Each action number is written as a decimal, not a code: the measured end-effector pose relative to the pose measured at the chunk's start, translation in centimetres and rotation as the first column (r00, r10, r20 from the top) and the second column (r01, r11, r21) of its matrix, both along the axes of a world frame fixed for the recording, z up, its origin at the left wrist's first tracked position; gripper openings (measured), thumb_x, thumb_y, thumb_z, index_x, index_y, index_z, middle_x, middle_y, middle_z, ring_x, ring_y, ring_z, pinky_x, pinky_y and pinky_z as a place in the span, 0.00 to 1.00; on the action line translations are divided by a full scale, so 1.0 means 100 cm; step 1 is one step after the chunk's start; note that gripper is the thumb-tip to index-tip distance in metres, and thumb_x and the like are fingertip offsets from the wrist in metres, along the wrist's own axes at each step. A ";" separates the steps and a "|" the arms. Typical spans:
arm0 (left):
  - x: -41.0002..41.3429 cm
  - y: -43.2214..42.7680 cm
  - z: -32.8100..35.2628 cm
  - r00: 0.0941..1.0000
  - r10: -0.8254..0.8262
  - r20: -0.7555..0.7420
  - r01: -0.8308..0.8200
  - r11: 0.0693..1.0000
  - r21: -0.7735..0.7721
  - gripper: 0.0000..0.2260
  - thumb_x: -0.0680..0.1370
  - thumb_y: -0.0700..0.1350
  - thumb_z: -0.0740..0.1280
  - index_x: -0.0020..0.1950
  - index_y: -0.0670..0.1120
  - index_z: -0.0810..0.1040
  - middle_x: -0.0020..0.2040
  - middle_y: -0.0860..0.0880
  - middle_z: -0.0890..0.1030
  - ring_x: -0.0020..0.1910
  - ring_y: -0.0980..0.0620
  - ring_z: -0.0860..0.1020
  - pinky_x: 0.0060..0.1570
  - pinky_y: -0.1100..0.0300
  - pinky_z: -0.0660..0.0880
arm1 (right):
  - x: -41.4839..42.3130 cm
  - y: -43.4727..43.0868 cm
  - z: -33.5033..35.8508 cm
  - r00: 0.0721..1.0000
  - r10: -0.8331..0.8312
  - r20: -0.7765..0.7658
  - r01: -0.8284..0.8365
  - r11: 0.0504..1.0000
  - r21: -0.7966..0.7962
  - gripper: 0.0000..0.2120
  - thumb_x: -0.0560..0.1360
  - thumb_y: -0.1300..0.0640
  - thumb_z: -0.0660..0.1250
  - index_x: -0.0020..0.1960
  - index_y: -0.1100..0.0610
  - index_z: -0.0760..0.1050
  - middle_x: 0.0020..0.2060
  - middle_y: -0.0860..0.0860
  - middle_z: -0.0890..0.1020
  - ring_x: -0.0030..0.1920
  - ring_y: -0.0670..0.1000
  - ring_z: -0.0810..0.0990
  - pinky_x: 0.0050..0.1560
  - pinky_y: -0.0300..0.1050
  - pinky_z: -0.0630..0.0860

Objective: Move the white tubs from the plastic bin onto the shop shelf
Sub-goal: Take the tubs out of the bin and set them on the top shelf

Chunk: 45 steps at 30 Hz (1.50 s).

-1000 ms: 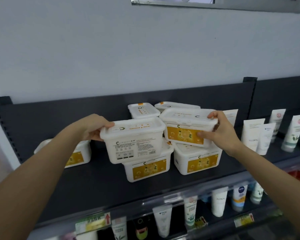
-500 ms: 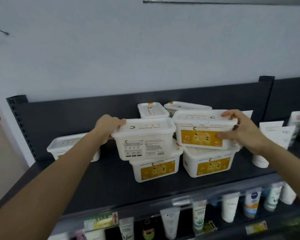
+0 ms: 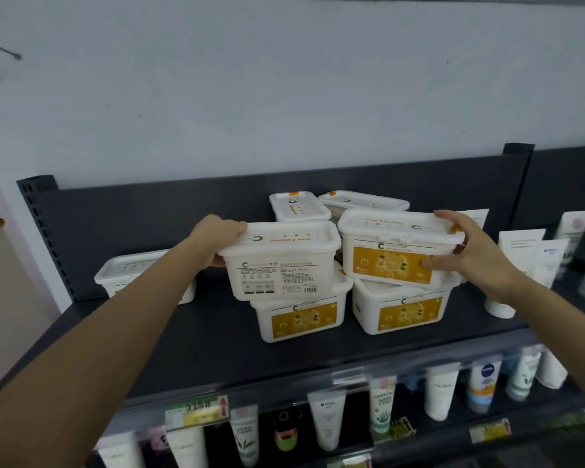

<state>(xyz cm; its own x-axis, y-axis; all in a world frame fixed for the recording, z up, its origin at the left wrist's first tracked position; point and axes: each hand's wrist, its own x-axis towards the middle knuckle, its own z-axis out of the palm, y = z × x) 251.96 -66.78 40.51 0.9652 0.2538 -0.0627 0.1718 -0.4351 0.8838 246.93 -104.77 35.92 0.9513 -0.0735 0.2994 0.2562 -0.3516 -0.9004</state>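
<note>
Several white tubs with yellow labels stand on the dark top shelf (image 3: 196,346). My left hand (image 3: 217,236) grips the left end of a white tub (image 3: 281,261) whose printed text side faces me; it sits on a lower tub (image 3: 301,315). My right hand (image 3: 466,251) holds the right end of a second tub (image 3: 395,251), thumb on its yellow label, resting on another tub (image 3: 406,312). Two more tubs (image 3: 298,206) stand behind, and one tub (image 3: 125,271) lies at the left, partly hidden by my forearm. The plastic bin is out of view.
White cosmetic tubes (image 3: 520,255) stand on the shelf just right of the stacks. A lower shelf holds more tubes (image 3: 441,393) behind price tags (image 3: 196,412). The shelf's dark back panel (image 3: 149,211) rises behind the tubs, with a pale wall above.
Both hands stay on the two upper tubs, which have settled squarely onto the lower ones. The view has shifted left, so the stacks sit further right in frame.
</note>
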 end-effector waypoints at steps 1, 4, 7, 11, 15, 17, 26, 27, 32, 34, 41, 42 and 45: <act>0.001 0.000 -0.002 0.998 -0.040 0.055 0.037 0.998 0.055 0.24 0.76 0.57 0.67 0.64 0.41 0.70 0.55 0.44 0.79 0.47 0.47 0.80 0.37 0.56 0.77 | 0.000 0.000 0.000 1.000 0.001 -0.001 -0.001 1.000 0.004 0.38 0.67 0.69 0.74 0.71 0.48 0.63 0.51 0.41 0.73 0.49 0.47 0.79 0.40 0.43 0.79; -0.001 -0.002 0.000 0.915 -0.380 0.137 0.308 0.877 0.369 0.28 0.76 0.62 0.64 0.67 0.45 0.69 0.61 0.48 0.75 0.58 0.49 0.76 0.50 0.57 0.72 | 0.001 0.000 -0.001 1.000 0.001 0.001 -0.001 1.000 0.005 0.40 0.68 0.69 0.73 0.72 0.46 0.62 0.51 0.39 0.72 0.49 0.46 0.78 0.44 0.44 0.78; -0.009 -0.002 0.013 0.817 -0.576 -0.042 0.497 0.664 0.558 0.22 0.73 0.60 0.68 0.60 0.47 0.74 0.57 0.52 0.77 0.54 0.51 0.79 0.49 0.58 0.76 | 0.002 0.001 -0.002 1.000 0.005 -0.004 -0.005 1.000 0.014 0.40 0.68 0.69 0.73 0.72 0.46 0.60 0.51 0.39 0.71 0.49 0.46 0.77 0.46 0.44 0.77; -0.010 -0.003 0.016 0.765 -0.620 -0.176 0.511 0.418 0.751 0.30 0.60 0.64 0.74 0.57 0.54 0.74 0.54 0.55 0.77 0.53 0.55 0.77 0.53 0.54 0.77 | 0.003 0.001 -0.003 1.000 -0.007 -0.006 0.007 1.000 0.028 0.41 0.68 0.69 0.74 0.72 0.44 0.60 0.52 0.39 0.72 0.50 0.47 0.78 0.50 0.49 0.78; -0.006 -0.008 0.017 0.785 -0.602 -0.145 0.453 0.400 0.797 0.25 0.62 0.58 0.77 0.55 0.55 0.73 0.50 0.57 0.79 0.49 0.56 0.78 0.46 0.59 0.75 | 0.003 -0.001 -0.003 1.000 -0.006 0.000 0.006 1.000 0.000 0.40 0.67 0.69 0.74 0.71 0.46 0.62 0.53 0.42 0.74 0.51 0.47 0.78 0.50 0.50 0.79; -0.007 -0.008 0.021 0.792 -0.588 -0.164 0.463 0.403 0.790 0.25 0.64 0.57 0.77 0.57 0.54 0.73 0.50 0.57 0.78 0.48 0.57 0.78 0.46 0.60 0.75 | 0.003 -0.003 -0.004 1.000 0.000 -0.005 0.000 1.000 -0.007 0.41 0.67 0.68 0.75 0.71 0.45 0.62 0.53 0.41 0.74 0.51 0.48 0.79 0.50 0.51 0.80; -0.004 -0.002 0.015 0.806 -0.587 -0.071 0.395 0.445 0.804 0.24 0.59 0.59 0.75 0.51 0.55 0.75 0.46 0.56 0.80 0.45 0.55 0.80 0.46 0.53 0.79 | 0.005 0.002 -0.003 0.999 0.021 -0.039 -0.019 0.998 0.061 0.44 0.69 0.69 0.72 0.75 0.44 0.56 0.60 0.47 0.71 0.51 0.47 0.78 0.51 0.50 0.78; -0.005 -0.002 0.013 0.807 -0.588 -0.059 0.386 0.449 0.806 0.22 0.60 0.60 0.75 0.49 0.56 0.75 0.46 0.57 0.80 0.45 0.55 0.79 0.46 0.53 0.78 | 0.005 0.003 -0.003 0.999 0.019 -0.039 -0.016 0.998 0.062 0.45 0.69 0.69 0.72 0.75 0.44 0.55 0.60 0.47 0.70 0.51 0.46 0.78 0.52 0.50 0.77; -0.011 -0.003 0.009 0.803 -0.596 -0.013 0.385 0.502 0.774 0.21 0.66 0.57 0.75 0.54 0.52 0.75 0.50 0.56 0.79 0.48 0.55 0.78 0.50 0.53 0.77 | 0.001 0.006 -0.003 1.000 0.012 -0.012 -0.011 0.996 0.090 0.45 0.70 0.67 0.72 0.76 0.44 0.51 0.62 0.46 0.67 0.56 0.52 0.75 0.56 0.50 0.73; -0.013 -0.003 0.011 0.817 -0.577 0.008 0.360 0.520 0.775 0.25 0.65 0.59 0.76 0.58 0.54 0.73 0.52 0.57 0.78 0.50 0.55 0.77 0.48 0.56 0.76 | 0.001 0.006 -0.004 1.000 0.017 -0.010 -0.016 0.996 0.091 0.45 0.70 0.65 0.73 0.77 0.45 0.50 0.63 0.45 0.66 0.58 0.52 0.73 0.57 0.49 0.73; -0.026 -0.007 0.034 0.831 -0.546 0.108 0.329 0.639 0.696 0.27 0.65 0.55 0.78 0.60 0.56 0.71 0.53 0.57 0.76 0.51 0.55 0.75 0.50 0.57 0.74 | 0.008 0.000 -0.006 0.999 0.011 -0.044 -0.008 0.997 0.070 0.46 0.69 0.64 0.74 0.76 0.43 0.51 0.66 0.50 0.69 0.61 0.54 0.75 0.61 0.54 0.74; -0.027 -0.007 0.042 0.829 -0.542 0.141 0.318 0.663 0.678 0.27 0.65 0.54 0.78 0.61 0.56 0.72 0.55 0.57 0.75 0.53 0.55 0.75 0.51 0.57 0.72 | 0.009 0.000 -0.006 0.999 0.008 -0.041 -0.005 0.997 0.071 0.46 0.69 0.64 0.74 0.76 0.44 0.51 0.66 0.50 0.70 0.61 0.54 0.75 0.60 0.53 0.75; -0.023 -0.013 0.067 0.823 -0.500 0.270 0.239 0.735 0.635 0.28 0.65 0.54 0.78 0.62 0.55 0.73 0.58 0.58 0.75 0.59 0.55 0.71 0.54 0.58 0.67 | 0.010 0.002 -0.006 1.000 -0.005 -0.029 0.007 0.997 0.082 0.45 0.69 0.64 0.74 0.76 0.45 0.53 0.64 0.49 0.70 0.60 0.54 0.75 0.58 0.52 0.75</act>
